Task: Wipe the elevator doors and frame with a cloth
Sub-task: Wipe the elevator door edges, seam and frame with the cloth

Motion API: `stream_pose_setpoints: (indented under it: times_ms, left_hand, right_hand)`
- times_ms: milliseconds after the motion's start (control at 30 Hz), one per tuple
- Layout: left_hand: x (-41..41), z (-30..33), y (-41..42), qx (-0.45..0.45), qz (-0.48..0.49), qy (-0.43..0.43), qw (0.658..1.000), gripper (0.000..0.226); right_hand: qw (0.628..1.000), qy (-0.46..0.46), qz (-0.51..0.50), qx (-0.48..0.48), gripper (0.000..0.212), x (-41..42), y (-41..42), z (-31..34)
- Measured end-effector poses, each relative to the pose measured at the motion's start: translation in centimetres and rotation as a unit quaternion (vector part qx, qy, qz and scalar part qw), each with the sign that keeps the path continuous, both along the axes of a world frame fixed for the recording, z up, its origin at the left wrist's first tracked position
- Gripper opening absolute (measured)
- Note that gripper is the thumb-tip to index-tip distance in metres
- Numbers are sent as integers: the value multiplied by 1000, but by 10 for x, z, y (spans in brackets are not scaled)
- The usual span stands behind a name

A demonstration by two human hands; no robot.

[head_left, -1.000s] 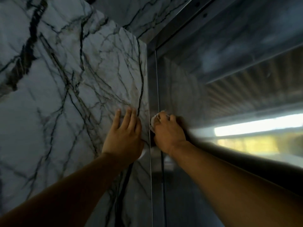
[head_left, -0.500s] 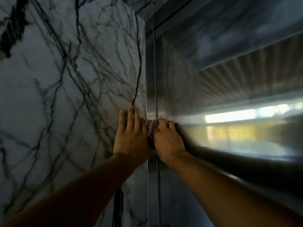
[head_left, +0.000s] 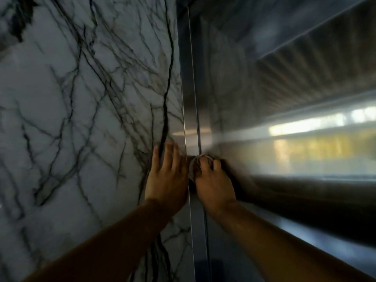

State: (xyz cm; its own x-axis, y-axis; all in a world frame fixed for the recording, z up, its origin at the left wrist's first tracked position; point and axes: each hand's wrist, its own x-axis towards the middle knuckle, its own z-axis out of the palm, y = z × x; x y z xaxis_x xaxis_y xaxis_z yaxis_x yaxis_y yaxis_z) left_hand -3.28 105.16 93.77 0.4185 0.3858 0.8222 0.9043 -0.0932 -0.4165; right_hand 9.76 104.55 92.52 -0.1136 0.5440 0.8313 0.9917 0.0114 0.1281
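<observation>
Marble wall [head_left: 81,119], white with dark veins, fills the left half; brushed metal elevator door [head_left: 284,98] fills the right, with the narrow steel frame [head_left: 190,88] running vertically between them. Left hand [head_left: 166,180] lies flat on the marble beside the frame, fingers together and extended. Right hand [head_left: 213,184] curls around a small pale cloth [head_left: 193,165], pressing it against the frame's edge.

Cloth [head_left: 192,166] mostly hidden under right hand [head_left: 213,183], both forearms cut off by bottom edge, elevator door [head_left: 284,98] reflections blurred beyond reading.
</observation>
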Motion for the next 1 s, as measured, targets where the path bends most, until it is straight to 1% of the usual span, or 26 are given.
stream_pose_setpoints:
  times_ms: [133,233,433,567,667,833,1000]
  left_hand:
    - [-2,-36,-3,3,18,4,1000,79]
    - [-1,-68,-2,3,30,6,1000,83]
    - [-2,-134,0,19,21,4,1000,70]
    - [-8,-172,2,30,14,5,999,69]
    - [-11,-209,2,28,13,10,999,73]
    - [-7,-270,2,30,33,13,999,82]
    - [-7,-330,-2,24,25,8,999,71]
  right_hand:
    - [1000,21,10,14,50,-2,-3,-24]
    - [1000,17,15,17,47,-1,-5,-45]
    - [999,22,8,35,44,-2,-5,-97]
    - [999,14,7,38,47,-1,-1,-136]
    - [999,14,2,40,48,-3,0,-172]
    - [999,-15,-8,37,51,-1,-1,-231]
    - [999,-14,-14,33,54,-2,-2,-285]
